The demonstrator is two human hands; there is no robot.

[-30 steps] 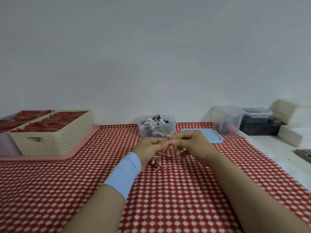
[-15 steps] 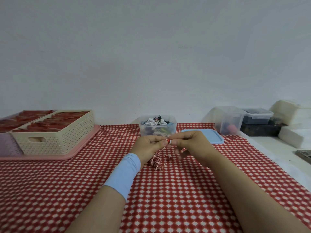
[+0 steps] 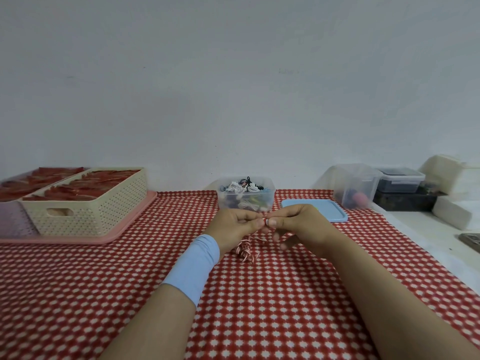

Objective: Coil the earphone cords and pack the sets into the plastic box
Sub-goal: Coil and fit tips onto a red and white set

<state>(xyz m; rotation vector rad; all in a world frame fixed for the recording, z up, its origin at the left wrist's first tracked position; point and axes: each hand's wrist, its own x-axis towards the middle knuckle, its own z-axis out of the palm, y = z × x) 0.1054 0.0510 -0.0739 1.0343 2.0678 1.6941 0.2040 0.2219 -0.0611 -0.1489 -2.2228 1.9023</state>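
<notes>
My left hand (image 3: 237,226) and my right hand (image 3: 298,223) meet fingertip to fingertip over the middle of the table, both pinching one end of a red-and-white striped earphone cord (image 3: 245,249). The rest of that cord hangs in a loose tangle under my left hand, down to the checked cloth. Behind my hands stands the clear plastic box (image 3: 246,194), open and holding several coiled earphone sets in white, black and blue. Its blue lid (image 3: 327,211) lies flat to the right of the box.
A cream perforated basket (image 3: 85,203) with red items sits on a pink tray (image 3: 104,236) at the left. A clear tub (image 3: 355,185), dark containers (image 3: 401,181) and white foam blocks (image 3: 450,215) stand at the back right, beyond the red checked cloth (image 3: 272,294).
Both hands have stayed pinched together on the cord's end. The hanging tangle has shifted slightly beneath my left hand.
</notes>
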